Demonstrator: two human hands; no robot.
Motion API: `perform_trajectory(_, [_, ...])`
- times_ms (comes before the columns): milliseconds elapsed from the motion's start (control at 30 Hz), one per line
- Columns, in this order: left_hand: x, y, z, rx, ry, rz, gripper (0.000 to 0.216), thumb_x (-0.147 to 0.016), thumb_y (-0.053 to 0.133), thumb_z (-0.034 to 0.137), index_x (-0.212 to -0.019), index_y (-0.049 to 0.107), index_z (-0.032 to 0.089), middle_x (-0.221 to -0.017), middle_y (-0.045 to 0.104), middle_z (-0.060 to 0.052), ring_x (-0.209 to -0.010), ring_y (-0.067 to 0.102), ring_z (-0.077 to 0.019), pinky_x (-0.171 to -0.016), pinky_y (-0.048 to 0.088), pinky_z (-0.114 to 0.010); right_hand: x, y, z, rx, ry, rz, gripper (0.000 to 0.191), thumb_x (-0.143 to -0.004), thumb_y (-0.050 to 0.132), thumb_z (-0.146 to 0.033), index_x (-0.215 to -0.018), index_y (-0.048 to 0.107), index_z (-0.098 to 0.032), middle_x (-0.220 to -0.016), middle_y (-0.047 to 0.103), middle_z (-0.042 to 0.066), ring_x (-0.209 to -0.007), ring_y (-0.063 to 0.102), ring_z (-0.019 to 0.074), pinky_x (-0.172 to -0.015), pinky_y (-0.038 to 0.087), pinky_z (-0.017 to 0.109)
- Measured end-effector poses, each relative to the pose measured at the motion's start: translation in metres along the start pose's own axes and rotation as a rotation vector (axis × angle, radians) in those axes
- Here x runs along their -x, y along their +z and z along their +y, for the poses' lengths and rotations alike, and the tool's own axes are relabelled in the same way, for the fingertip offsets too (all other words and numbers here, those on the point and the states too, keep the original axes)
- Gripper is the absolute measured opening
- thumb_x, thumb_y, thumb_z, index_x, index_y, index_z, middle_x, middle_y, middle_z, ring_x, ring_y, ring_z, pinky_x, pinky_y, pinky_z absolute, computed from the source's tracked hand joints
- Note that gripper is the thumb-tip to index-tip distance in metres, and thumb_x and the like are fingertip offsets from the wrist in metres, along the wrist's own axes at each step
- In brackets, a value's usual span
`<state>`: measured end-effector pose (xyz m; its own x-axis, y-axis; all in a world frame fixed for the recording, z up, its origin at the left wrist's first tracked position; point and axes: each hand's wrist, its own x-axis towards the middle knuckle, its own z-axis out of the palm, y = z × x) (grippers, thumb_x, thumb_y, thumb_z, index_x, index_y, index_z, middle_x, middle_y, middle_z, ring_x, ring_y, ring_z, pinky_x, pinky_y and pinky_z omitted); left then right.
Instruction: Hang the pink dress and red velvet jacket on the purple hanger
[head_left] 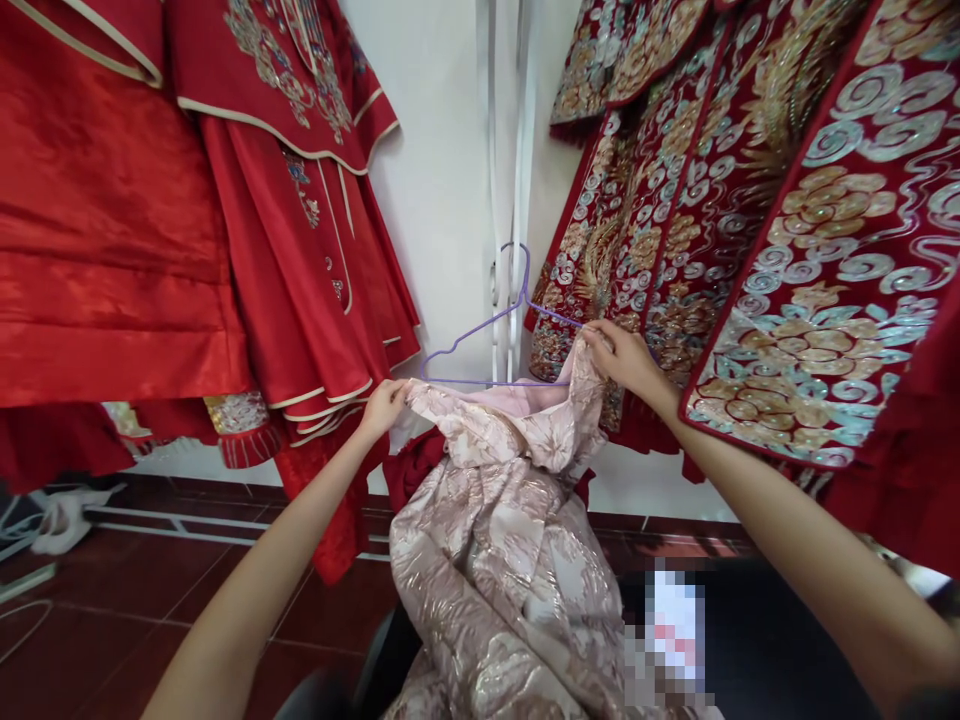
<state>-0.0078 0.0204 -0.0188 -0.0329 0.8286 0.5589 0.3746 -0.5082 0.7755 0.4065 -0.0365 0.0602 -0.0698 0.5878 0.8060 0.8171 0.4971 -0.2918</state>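
Note:
A pale pink brocade dress (517,560) with a shiny floral pattern hangs down in front of me, gathered in folds. My left hand (388,405) pinches its top edge at the left. At the right, my right hand (619,355) grips the other top corner, close to the arm of a purple wire hanger (472,330). The hanger's hook is on a white metal rack post. Its bottom bar runs just behind the dress's open top, where a smooth pink lining shows. Whether the dress is fixed to the hanger I cannot tell.
Red garments with pale trim (300,260) hang at the left. Heavily embroidered red garments (810,260) crowd the right. White rack posts (517,130) stand in the middle against a white wall. Light shoes (64,522) sit at lower left, above dark red floor tiles (202,575).

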Motion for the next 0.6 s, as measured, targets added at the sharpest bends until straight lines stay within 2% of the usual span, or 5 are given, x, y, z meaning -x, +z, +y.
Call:
perform_trajectory(100, [0.000,-0.002,0.001,0.059,-0.024,0.018,0.009,-0.071,0.066,0.029,-0.068,0.069,0.021,-0.068,0.059,-0.002,-0.078,0.051,-0.0208,-0.082,0.040,-0.027,0.000,0.000,0.000,-0.006,0.000,-0.005,0.033,-0.090,0.043,-0.041,-0.105,0.064,-0.020,-0.098,0.071,0.007,-0.086,0.065,0.0227,-0.079,0.047,0.033])
perform_trajectory(233, [-0.010,-0.003,0.011,0.063,0.027,0.003,0.008,-0.073,0.066,0.024,-0.076,0.072,0.022,-0.074,0.064,-0.003,-0.084,0.053,-0.0213,-0.088,0.039,-0.028,-0.001,0.002,0.002,-0.004,-0.003,0.001,0.033,-0.090,0.042,-0.040,-0.106,0.063,-0.020,-0.100,0.071,0.007,-0.089,0.065,0.0229,-0.080,0.047,0.033])
perform_trajectory(367, [-0.033,0.006,0.044,0.185,0.053,-0.024,0.006,-0.074,0.066,0.019,-0.075,0.071,0.021,-0.079,0.067,-0.003,-0.089,0.056,-0.0199,-0.089,0.041,-0.025,0.001,0.007,0.007,-0.010,0.000,-0.003,0.034,-0.091,0.042,-0.042,-0.107,0.063,-0.021,-0.098,0.071,0.006,-0.088,0.066,0.0225,-0.079,0.047,0.033])
perform_trajectory(500, [-0.051,0.025,0.081,0.302,-0.005,-0.132,0.003,-0.071,0.069,0.017,-0.069,0.068,0.019,-0.070,0.065,-0.002,-0.090,0.058,-0.0198,-0.084,0.043,-0.022,0.002,0.008,0.009,-0.010,-0.008,-0.027,0.035,-0.092,0.040,-0.043,-0.109,0.062,-0.022,-0.099,0.071,0.006,-0.089,0.066,0.0226,-0.080,0.047,0.033])
perform_trajectory(600, [-0.054,0.035,0.089,0.317,-0.060,-0.189,0.007,-0.069,0.069,0.012,-0.068,0.067,0.019,-0.068,0.065,-0.002,-0.087,0.059,-0.0192,-0.080,0.044,-0.021,-0.001,0.003,0.008,0.015,-0.045,-0.051,0.037,-0.092,0.038,-0.043,-0.111,0.063,-0.022,-0.103,0.070,0.007,-0.093,0.065,0.0235,-0.083,0.047,0.036])
